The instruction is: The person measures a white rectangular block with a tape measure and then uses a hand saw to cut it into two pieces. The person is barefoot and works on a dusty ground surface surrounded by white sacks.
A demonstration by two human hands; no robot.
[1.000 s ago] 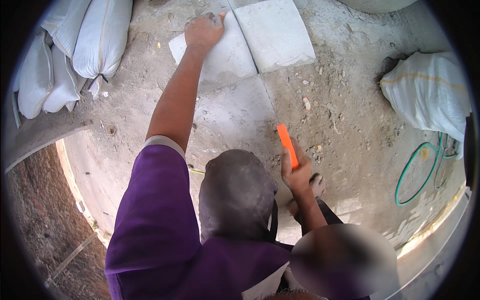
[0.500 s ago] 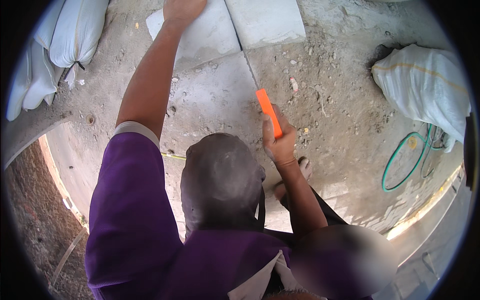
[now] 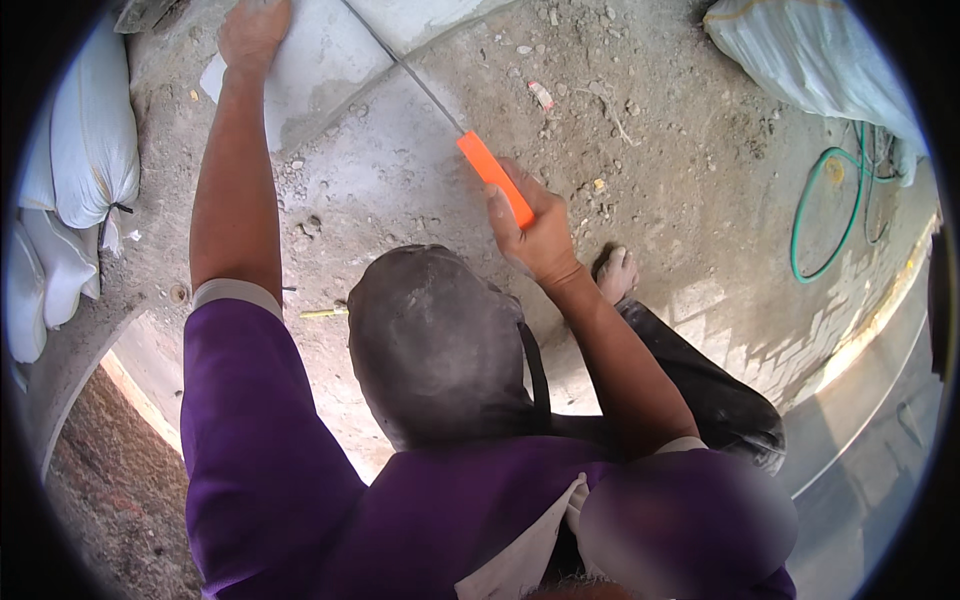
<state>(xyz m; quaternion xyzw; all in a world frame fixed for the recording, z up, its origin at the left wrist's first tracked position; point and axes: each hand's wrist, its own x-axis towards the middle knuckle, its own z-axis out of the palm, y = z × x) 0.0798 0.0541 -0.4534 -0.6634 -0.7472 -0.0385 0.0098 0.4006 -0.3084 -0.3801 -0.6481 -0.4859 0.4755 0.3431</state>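
My right hand (image 3: pixel 540 225) is closed around the orange handle (image 3: pixel 495 178) of a handsaw. Its narrow dark blade (image 3: pixel 405 65) runs up and left along a pale, flat block (image 3: pixel 325 75), in the line between its two parts. At the top edge, my left hand (image 3: pixel 255 32) rests on the left part of this block; its fingers are partly cut off by the picture's edge, so their pose is unclear. The blade's far end is out of view.
White sacks (image 3: pixel 95 130) stand at the left, and a large white sack (image 3: pixel 815 65) lies at the far right. Below that is a coiled green hose (image 3: pixel 797 235). Rubble litters the ground. A yellow strip (image 3: pixel 322 313) lies beside a dark, dusty rounded shape (image 3: pixel 435 340) between my arms.
The view has shifted, so the block and both hands appear further left. The saw is tilted more to the left. My right hand still grips it, and my left hand stays on the block.
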